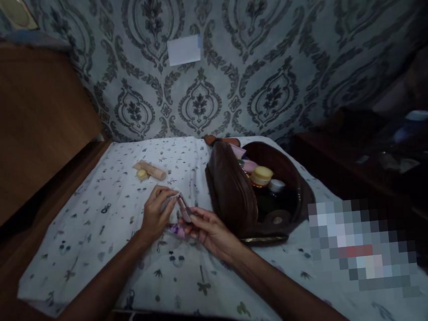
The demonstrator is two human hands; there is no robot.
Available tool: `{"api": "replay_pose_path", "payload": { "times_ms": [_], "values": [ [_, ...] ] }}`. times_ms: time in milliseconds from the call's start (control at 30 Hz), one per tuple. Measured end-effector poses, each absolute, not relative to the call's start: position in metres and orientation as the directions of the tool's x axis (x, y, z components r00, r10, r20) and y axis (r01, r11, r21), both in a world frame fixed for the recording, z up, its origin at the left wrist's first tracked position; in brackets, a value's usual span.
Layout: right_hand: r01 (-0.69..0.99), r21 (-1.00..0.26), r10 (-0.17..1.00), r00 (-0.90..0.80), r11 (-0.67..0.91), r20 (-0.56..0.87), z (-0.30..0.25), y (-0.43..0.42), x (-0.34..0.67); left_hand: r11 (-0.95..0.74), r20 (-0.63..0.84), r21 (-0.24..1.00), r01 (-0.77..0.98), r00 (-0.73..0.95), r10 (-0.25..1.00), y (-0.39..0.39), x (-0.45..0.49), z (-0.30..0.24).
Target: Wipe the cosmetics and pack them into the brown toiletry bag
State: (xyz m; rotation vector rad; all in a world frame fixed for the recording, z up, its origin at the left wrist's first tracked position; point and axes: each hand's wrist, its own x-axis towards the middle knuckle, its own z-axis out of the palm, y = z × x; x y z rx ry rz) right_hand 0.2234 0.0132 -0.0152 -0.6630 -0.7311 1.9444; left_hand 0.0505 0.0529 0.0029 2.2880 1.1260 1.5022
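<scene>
Right hand (212,231) pinches a lipstick (184,211); left hand (157,211) works at its tip, grip unclear; next, steady holding seems called for.

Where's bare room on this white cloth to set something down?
On the cloth: between its left edge and the left forearm, or between both forearms, near its front edge. It's crowded around the lipstick in the right hand, and rightward at the brown bag. The pixelated patch can't be judged.
</scene>
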Motion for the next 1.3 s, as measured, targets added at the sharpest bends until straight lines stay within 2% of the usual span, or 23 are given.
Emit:
{"api": "replay_pose_path", "payload": {
  "times_ms": [433,600,767,867,1000,1100,1167,1300],
  "values": [
    [-0.619,-0.704,0.929,-0.330,-0.347,-0.168,-0.028,0.019,0.223,-0.794,0.674,0.511,0.329,0.421,0.607,0.045,0.058,-0.009],
    [-0.564,-0.755,0.927,-0.340,-0.335,-0.157,-0.025,0.017,0.222,-0.767,0.653,0.516,0.381,0.405,0.641,0.046,0.056,-0.005],
    [-0.463,-0.854,0.932,-0.357,-0.239,-0.068,-0.019,0.015,0.224,-0.689,0.580,0.524,0.501,0.382,0.719,0.053,0.047,0.000],
    [-0.341,-0.932,0.961,-0.275,-0.119,-0.022,-0.022,0.016,0.225,-0.647,0.523,0.536,0.542,0.389,0.758,0.060,0.040,0.004],
    [-0.035,-0.998,0.978,-0.200,0.048,0.054,-0.032,0.017,0.227,-0.625,0.508,0.542,0.562,0.373,0.776,0.065,0.032,0.010],
    [0.224,-0.955,0.973,-0.173,0.192,0.155,-0.037,0.017,0.228,-0.617,0.519,0.541,0.572,0.350,0.780,0.066,0.031,0.013],
    [0.338,-0.907,0.964,-0.172,0.252,0.204,-0.038,0.017,0.228,-0.621,0.523,0.538,0.571,0.351,0.776,0.065,0.031,0.013],
    [0.392,-0.876,0.955,-0.202,0.282,0.217,-0.040,0.019,0.229,-0.626,0.505,0.541,0.562,0.377,0.776,0.064,0.032,0.012]
  ]
}}
